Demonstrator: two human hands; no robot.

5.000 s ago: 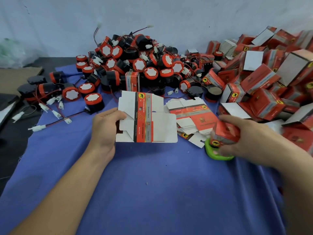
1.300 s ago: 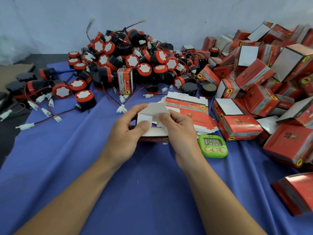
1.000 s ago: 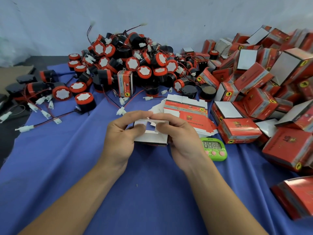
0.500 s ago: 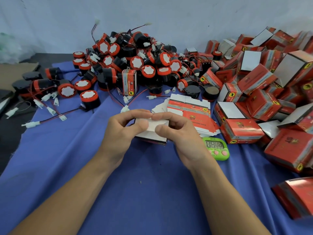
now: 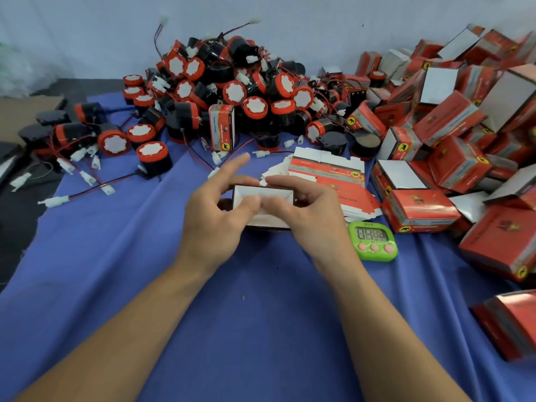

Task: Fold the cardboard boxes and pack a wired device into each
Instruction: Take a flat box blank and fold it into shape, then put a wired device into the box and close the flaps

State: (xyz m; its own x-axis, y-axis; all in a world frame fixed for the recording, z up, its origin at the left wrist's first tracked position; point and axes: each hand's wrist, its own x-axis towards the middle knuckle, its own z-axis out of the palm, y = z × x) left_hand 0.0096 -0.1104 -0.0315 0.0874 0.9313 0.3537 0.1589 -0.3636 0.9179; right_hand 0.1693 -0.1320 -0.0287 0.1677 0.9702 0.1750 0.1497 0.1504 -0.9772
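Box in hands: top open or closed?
Open: white inner walls of the box show; left hand and right hand hold it.

On the cloth point(image 5: 261, 314), wired devices point(image 5: 232, 91) pile far centre-left, folded boxes point(image 5: 452, 134) heap right, flat blanks point(image 5: 327, 172) lie between, the open box point(image 5: 262, 195) just nearer, the timer point(image 5: 372, 240) right of it.

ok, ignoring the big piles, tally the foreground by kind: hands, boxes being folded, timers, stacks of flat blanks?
Hands: 2, left hand and right hand
Half-folded box held between them: 1
Green timer: 1
Stack of flat box blanks: 1
Total: 5
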